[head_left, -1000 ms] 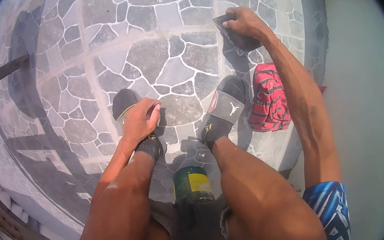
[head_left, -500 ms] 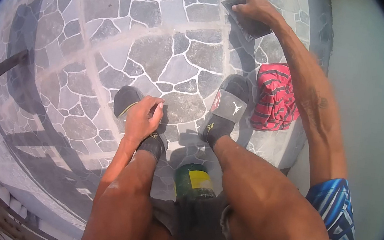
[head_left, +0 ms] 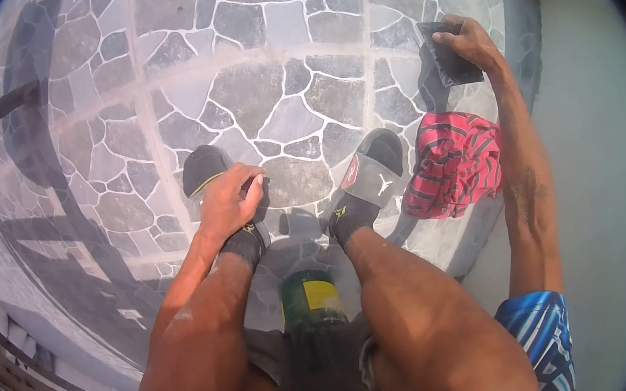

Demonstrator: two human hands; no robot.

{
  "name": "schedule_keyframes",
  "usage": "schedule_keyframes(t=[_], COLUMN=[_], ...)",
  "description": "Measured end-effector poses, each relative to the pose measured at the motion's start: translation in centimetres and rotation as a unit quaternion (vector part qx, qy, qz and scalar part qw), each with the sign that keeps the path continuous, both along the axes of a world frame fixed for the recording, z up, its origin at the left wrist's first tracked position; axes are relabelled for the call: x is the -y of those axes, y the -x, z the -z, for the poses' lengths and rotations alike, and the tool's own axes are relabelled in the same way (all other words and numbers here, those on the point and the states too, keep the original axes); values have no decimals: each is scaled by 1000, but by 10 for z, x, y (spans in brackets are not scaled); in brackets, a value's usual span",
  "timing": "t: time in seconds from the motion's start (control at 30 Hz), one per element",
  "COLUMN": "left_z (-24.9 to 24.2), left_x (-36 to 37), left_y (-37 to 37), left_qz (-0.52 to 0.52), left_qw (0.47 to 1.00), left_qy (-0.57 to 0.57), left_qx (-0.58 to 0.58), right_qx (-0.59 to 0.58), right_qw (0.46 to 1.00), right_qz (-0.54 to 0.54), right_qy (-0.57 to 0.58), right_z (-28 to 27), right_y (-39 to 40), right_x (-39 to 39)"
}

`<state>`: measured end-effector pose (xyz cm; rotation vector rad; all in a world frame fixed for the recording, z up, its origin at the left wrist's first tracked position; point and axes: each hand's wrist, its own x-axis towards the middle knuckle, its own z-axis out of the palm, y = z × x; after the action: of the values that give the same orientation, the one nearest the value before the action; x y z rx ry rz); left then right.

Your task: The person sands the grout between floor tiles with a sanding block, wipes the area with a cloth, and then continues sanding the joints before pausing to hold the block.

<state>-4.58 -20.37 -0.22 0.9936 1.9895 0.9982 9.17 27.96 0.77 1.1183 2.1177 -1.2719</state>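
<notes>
Head view: two sandals (head_left: pixel 373 173), one can (head_left: pixel 313 300).

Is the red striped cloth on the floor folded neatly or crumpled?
Crumpled. The red striped cloth lies bunched in uneven folds on the stone floor, beside the right sandal, not laid flat or squared.

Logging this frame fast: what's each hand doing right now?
Left hand: loosely curled, resting on the left slipper.
Right hand: closed on a dark flat pad, pressed to the stone floor.
</notes>
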Motion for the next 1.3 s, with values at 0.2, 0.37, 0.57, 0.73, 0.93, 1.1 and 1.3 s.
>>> schedule_keyframes(t=[0.2,0.37,0.57,0.73,0.93,1.1,1.3], left_z=[-4,1,1,-4,0,-6,-2], left_x=[-5,-5,-8,-9,-7,-14,-13], left_y=[2,2,2,-3,1,3,2], left_qz=[9,10,3,7,10,5,2], left_qw=[999,1000,1000,999,1000,999,1000], left_qy=[25,16,5,31,29,32,30], left_qx=[23,-5,-2,13,2,12,0], right_qx=[-104,-15,-90,-123,-35,-98,-34], right_qw=[960,1000,958,939,984,955,974], right_qz=[-198,-18,-246,-262,-159,-255,-203], right_qy=[-167,-2,-120,-187,-72,-118,-98], right_z=[51,2,24,45,18,39,19], right_y=[7,2,11,12,30,33,23], right_x=[47,15,20,30,23,35,45])
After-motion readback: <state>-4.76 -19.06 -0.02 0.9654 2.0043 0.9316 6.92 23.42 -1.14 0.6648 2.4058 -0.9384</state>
